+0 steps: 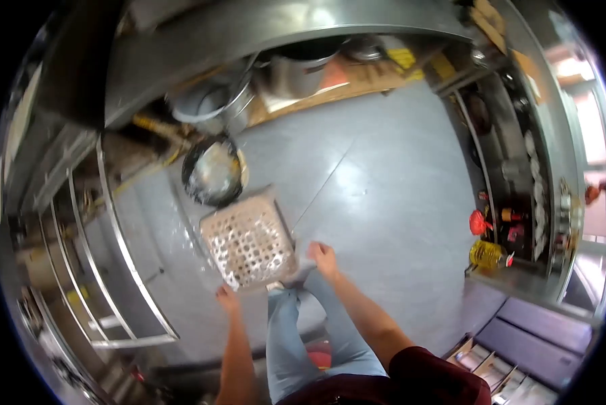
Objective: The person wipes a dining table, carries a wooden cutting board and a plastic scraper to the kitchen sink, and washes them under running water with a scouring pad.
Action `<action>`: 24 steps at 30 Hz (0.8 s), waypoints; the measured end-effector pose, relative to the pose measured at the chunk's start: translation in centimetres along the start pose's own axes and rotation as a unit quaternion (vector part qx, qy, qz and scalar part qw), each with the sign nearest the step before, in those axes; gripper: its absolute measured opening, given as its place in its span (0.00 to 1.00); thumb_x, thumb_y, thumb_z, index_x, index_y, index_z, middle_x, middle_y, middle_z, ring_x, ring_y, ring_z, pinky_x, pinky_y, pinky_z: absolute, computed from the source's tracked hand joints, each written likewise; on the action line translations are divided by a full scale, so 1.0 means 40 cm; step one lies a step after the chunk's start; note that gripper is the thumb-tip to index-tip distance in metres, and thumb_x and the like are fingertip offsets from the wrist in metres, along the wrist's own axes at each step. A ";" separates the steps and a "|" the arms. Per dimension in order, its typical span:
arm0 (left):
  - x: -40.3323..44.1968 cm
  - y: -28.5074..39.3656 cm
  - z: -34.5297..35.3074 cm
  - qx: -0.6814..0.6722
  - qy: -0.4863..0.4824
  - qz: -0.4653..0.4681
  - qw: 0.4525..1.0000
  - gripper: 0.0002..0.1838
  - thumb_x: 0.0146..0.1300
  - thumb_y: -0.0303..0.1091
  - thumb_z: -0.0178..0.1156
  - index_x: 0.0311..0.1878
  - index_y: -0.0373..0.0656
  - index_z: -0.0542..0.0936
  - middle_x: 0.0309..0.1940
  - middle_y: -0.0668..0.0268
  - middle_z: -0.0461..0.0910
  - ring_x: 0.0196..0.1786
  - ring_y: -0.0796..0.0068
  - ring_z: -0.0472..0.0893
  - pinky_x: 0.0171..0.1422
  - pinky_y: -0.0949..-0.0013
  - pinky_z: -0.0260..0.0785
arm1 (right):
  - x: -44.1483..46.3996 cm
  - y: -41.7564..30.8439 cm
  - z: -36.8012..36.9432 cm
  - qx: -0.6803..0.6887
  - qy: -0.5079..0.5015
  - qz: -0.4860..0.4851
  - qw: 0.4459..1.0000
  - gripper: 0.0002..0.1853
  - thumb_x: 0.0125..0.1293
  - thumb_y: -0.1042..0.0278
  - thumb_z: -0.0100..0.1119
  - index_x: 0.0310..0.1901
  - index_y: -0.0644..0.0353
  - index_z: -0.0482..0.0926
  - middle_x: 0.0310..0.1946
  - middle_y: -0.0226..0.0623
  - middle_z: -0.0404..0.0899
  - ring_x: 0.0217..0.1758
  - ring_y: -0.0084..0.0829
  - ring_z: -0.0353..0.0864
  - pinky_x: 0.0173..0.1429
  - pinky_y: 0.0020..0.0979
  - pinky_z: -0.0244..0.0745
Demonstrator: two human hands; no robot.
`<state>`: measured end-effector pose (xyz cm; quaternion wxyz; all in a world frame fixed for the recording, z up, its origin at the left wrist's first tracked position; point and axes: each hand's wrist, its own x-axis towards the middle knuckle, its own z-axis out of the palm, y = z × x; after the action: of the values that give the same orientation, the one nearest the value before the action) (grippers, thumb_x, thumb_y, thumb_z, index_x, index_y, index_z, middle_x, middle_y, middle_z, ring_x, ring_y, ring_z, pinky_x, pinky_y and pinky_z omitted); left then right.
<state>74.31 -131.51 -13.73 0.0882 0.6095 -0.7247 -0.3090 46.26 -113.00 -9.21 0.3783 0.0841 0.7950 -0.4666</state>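
A square, beige plastic crate [249, 237] with a perforated face stands on the floor in front of my legs. My left hand [227, 297] is at its near left corner. Blur hides how its fingers are set and whether they touch the crate. Just beyond the crate's right edge is my right hand [322, 258], apart from it, fingers loosely bent with nothing visible in them. Past the crate's far left side sits a round black tub [193, 181] with a pale, plastic-looking bundle [217, 167] inside.
Metal pots [299, 75] and a white bucket [198, 104] stand beneath the steel counter [282, 27] ahead. On the left is a metal rack [131, 266]. Shelving at the right holds a yellow oil bottle [486, 254] and a red bag [478, 223]. Grey floor [384, 175] spreads between them.
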 end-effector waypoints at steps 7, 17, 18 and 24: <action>-0.272 0.536 -0.014 0.015 -0.127 0.015 0.992 0.17 0.53 0.40 0.52 0.30 0.31 0.73 0.30 0.50 0.75 0.32 0.60 0.74 0.37 0.60 0.64 | -0.138 0.097 -0.495 -0.356 0.067 0.075 0.929 0.24 0.54 0.46 0.47 0.31 0.63 0.77 0.28 0.48 0.77 0.34 0.42 0.77 0.39 0.41 0.69; -0.298 0.922 0.353 0.048 -0.254 0.081 0.963 0.18 0.47 0.43 0.54 0.39 0.44 0.78 0.33 0.53 0.77 0.32 0.56 0.78 0.38 0.57 0.68 | -0.170 0.274 -1.278 -0.119 0.224 0.167 0.953 0.28 0.51 0.59 0.51 0.53 0.66 0.64 0.48 0.54 0.68 0.53 0.47 0.67 0.56 0.37 0.62; -0.309 0.951 0.377 0.125 -0.242 0.168 0.948 0.17 0.47 0.43 0.54 0.38 0.44 0.78 0.33 0.53 0.77 0.31 0.56 0.78 0.37 0.57 0.69 | -0.166 0.259 -1.327 -0.108 0.232 0.176 0.951 0.27 0.51 0.60 0.50 0.52 0.66 0.65 0.47 0.55 0.69 0.52 0.47 0.67 0.56 0.38 0.62; -0.283 1.077 0.553 0.371 -0.504 0.305 0.718 0.14 0.47 0.39 0.53 0.36 0.42 0.77 0.33 0.55 0.76 0.33 0.60 0.77 0.37 0.59 0.68 | -0.003 0.189 -1.506 -0.132 0.221 0.140 0.956 0.23 0.52 0.60 0.48 0.48 0.65 0.69 0.42 0.53 0.72 0.48 0.45 0.71 0.52 0.38 0.65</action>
<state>30.19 -110.55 -4.54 -0.4340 0.0938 -0.8649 -0.2339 18.52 -60.28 2.49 0.2627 0.2446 0.8935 -0.2698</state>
